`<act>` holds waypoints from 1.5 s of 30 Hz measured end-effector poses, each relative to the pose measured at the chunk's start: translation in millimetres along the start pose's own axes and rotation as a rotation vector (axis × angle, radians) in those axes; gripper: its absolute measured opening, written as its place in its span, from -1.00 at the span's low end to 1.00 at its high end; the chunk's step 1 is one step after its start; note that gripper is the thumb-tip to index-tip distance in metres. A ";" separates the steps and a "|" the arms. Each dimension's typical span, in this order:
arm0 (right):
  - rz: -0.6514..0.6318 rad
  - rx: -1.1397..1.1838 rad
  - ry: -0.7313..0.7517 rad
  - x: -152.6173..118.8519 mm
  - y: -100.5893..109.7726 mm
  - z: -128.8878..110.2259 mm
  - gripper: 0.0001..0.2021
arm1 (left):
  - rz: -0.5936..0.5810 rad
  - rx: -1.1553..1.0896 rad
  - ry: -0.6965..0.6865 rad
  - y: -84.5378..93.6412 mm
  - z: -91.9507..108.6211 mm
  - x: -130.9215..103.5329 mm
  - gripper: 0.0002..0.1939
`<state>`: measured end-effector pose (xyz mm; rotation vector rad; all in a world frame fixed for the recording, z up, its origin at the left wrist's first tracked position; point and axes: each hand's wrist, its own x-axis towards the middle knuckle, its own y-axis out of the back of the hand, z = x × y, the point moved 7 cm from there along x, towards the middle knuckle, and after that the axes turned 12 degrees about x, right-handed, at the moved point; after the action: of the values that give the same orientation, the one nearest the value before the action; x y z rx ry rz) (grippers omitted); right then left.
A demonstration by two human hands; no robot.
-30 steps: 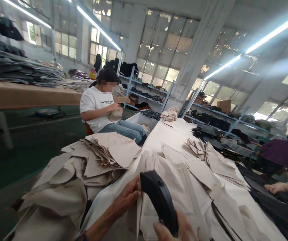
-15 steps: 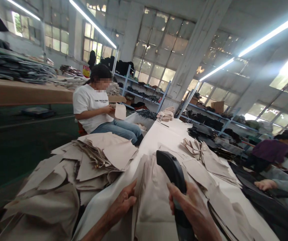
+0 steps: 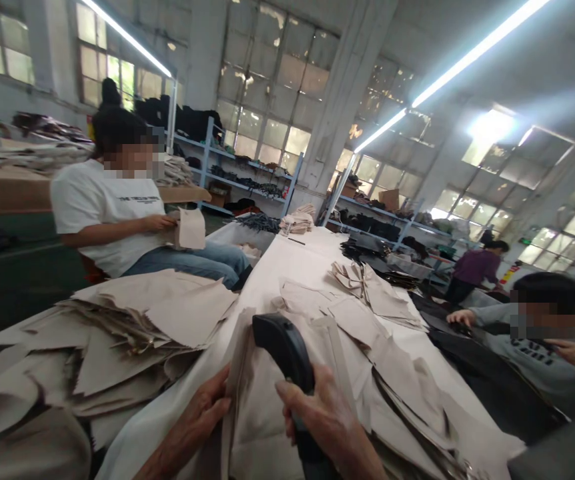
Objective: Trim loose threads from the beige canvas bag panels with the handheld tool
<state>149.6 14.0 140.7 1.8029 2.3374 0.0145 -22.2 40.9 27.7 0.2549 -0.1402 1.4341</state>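
Observation:
My right hand (image 3: 317, 407) is wrapped round the handle of a black curved handheld tool (image 3: 282, 347), whose head sits over a beige fabric piece (image 3: 260, 427) at the bottom centre. At the left edge of that piece, my left hand (image 3: 207, 407) pinches the fabric between thumb and fingers. The piece lies on a white-covered table (image 3: 272, 267). Left of my hands is a large heap of beige fabric pieces (image 3: 117, 347). More beige pieces (image 3: 392, 387) lie in overlapping layers on the right.
A seated person in a white shirt (image 3: 112, 200) holds a beige piece at the left. Another person in grey (image 3: 522, 360) sits at the right beside dark fabric (image 3: 477, 373). Farther off are shelves (image 3: 247, 163) and a person in purple (image 3: 472, 267).
The view has turned right and the surroundings have shifted left. The grey-clothed person's head and torso now show. My hands keep their holds on the tool and fabric.

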 end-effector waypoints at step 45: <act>0.350 -0.163 -0.167 -8.9 140.4 44.3 -0.65 | 0.082 1.327 -0.806 -207.0 19.6 6.9 -0.52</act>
<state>293.1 37.3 115.7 2.0183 1.8301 0.0964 184.6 18.6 29.8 1.9207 0.1798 1.2322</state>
